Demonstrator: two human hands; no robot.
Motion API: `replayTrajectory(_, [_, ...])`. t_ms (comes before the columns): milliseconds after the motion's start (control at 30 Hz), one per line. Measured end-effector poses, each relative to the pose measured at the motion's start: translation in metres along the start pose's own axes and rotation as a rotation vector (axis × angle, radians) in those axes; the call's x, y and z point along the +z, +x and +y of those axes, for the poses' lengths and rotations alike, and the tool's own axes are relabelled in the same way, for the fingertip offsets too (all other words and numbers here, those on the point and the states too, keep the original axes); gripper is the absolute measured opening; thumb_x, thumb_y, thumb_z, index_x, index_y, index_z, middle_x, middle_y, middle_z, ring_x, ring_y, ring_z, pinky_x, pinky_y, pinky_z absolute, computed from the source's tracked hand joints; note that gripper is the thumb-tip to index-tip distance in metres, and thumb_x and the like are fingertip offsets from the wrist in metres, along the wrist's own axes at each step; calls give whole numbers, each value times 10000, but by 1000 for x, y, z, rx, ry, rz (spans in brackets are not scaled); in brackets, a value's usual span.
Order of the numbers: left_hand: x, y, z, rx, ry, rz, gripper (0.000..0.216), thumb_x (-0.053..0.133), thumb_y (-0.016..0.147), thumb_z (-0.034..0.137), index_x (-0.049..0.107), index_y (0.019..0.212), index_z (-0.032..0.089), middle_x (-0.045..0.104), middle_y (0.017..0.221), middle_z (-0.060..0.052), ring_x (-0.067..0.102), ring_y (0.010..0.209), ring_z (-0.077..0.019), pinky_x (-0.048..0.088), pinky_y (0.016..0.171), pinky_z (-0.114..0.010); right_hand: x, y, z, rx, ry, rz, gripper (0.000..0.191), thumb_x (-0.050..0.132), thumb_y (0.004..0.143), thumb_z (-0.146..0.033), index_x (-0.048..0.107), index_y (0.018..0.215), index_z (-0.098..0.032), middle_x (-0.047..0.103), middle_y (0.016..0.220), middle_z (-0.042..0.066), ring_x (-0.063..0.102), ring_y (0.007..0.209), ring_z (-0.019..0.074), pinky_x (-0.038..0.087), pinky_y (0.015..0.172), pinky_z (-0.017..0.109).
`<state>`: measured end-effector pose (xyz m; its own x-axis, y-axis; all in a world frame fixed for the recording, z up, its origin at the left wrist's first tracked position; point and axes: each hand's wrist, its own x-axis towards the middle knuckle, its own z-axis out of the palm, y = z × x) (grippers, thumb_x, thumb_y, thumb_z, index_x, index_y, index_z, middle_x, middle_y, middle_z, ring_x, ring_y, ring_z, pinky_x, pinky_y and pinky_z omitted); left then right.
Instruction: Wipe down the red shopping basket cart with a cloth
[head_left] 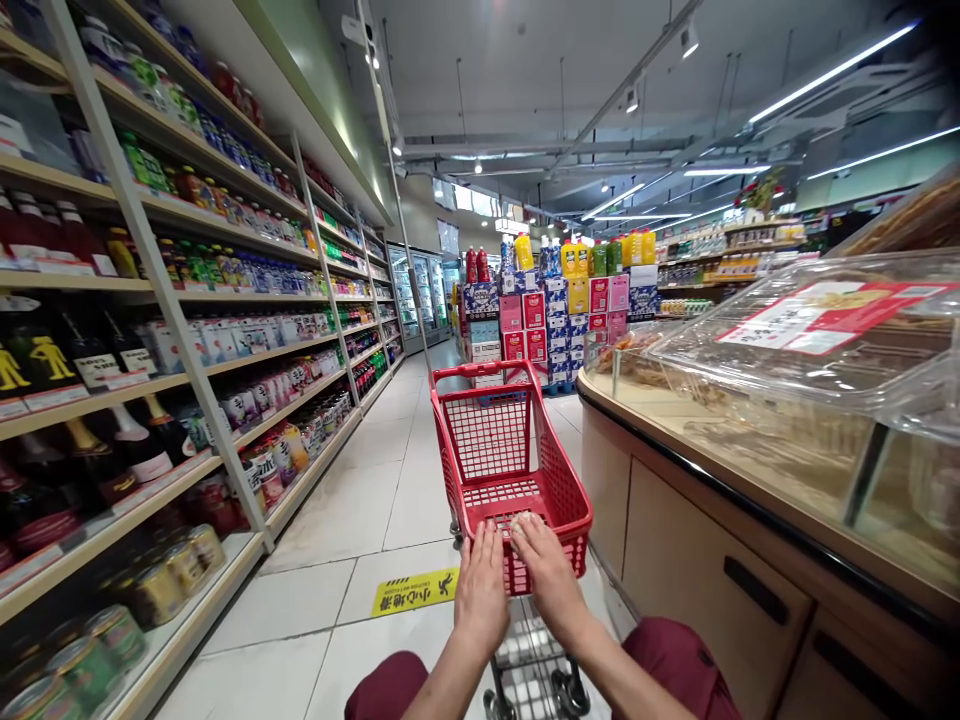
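Observation:
A red plastic shopping cart (551, 500) stands right in front of me in the head view, its basket showing nothing inside. My left hand (482, 580) rests on the cart's near rim, fingers stretched out and close together over the edge. Beside it, my right hand (544, 570) bends its fingers over the same rim. A small whitish wad (519, 522), perhaps cloth or tissue, shows under the right fingertips; most of it is hidden. Below the basket are the cart's metal lower frame and dark wheels (570, 690), between my knees.
Tall drink shelves (247, 370) line the left. On the right, a counter (697, 520) holds clear plastic food boxes (795, 320). Stacked cartons and bottles (555, 320) stand ahead, with glass-door fridges (420, 285) farther back. A yellow caution sticker (415, 592) lies on the tiled floor.

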<state>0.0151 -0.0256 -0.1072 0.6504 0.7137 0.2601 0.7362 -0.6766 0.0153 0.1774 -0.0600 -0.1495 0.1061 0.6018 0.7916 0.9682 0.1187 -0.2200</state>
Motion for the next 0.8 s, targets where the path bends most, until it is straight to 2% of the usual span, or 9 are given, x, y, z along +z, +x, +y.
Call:
replayTrajectory(67, [1, -1, -4, -4, 14, 14, 712, 345, 668, 38, 204, 1360, 120, 167, 1440, -62, 90, 1326, -191, 165, 1083, -435, -4, 1, 3, 11, 10, -25, 404, 326, 838, -131, 530, 1172, -235, 524, 1238, 65, 416, 1192, 192, 358, 963, 428])
replayTrajectory(167, [4, -3, -5, -30, 31, 41, 691, 335, 683, 40, 210, 1359, 121, 175, 1438, -64, 100, 1325, -193, 174, 1078, -443, -20, 2, 24, 185, -69, -17, 398, 332, 832, -142, 537, 1165, -219, 509, 1251, 83, 407, 1198, 224, 333, 965, 483])
replayTrajectory(233, [5, -3, -3, -32, 40, 39, 690, 345, 682, 47, 217, 1357, 113, 178, 1436, -73, 110, 1324, -203, 171, 1077, -448, -21, 3, 24, 234, -94, -10, 404, 333, 824, -128, 540, 1163, -206, 499, 1259, 93, 401, 1203, 234, 334, 964, 485])
replayTrajectory(367, [4, -4, 0, -16, 52, 36, 728, 355, 657, 36, 203, 1362, 133, 180, 1436, -62, 110, 1324, -205, 171, 1074, -459, -4, 3, -6, 65, -8, -43, 442, 307, 815, -75, 535, 1170, -210, 508, 1254, 71, 398, 1209, 200, 359, 966, 425])
replayTrajectory(433, [4, -5, -1, 4, 54, 41, 741, 350, 654, 32, 183, 1367, 143, 178, 1437, -55, 106, 1325, -197, 166, 1074, -467, -4, 2, -6, 25, 7, -64, 434, 313, 818, -83, 541, 1160, -220, 513, 1250, 62, 405, 1203, 203, 359, 965, 432])
replayTrajectory(567, [6, -4, 0, -23, 48, 52, 725, 356, 669, 56, 180, 1367, 137, 180, 1436, -65, 109, 1325, -201, 155, 1072, -486, -22, 1, 24, 195, -59, -15, 417, 312, 832, -121, 524, 1175, -228, 504, 1256, 76, 400, 1205, 223, 339, 964, 479])
replayTrajectory(633, [6, -3, 3, -34, 47, 40, 705, 352, 681, 64, 194, 1365, 128, 175, 1436, -66, 107, 1325, -205, 152, 1076, -476, -20, 1, 22, 231, -63, 19, 421, 309, 833, -123, 513, 1187, -225, 498, 1261, 83, 398, 1206, 225, 344, 962, 471])
replayTrajectory(733, [3, -3, 4, -21, 59, 10, 673, 333, 701, 65, 206, 1361, 107, 164, 1438, -70, 97, 1327, -209, 150, 1081, -460, -4, 2, -2, 91, 11, 3, 421, 324, 830, -113, 520, 1182, -231, 503, 1259, 71, 410, 1198, 207, 361, 962, 418])
replayTrajectory(800, [1, -4, 2, -1, 65, 8, 671, 321, 706, 56, 199, 1363, 115, 161, 1439, -63, 94, 1327, -202, 151, 1082, -457, 0, 2, -8, 15, 39, -27, 426, 332, 822, -100, 529, 1173, -239, 506, 1258, 59, 408, 1200, 199, 354, 970, 410])
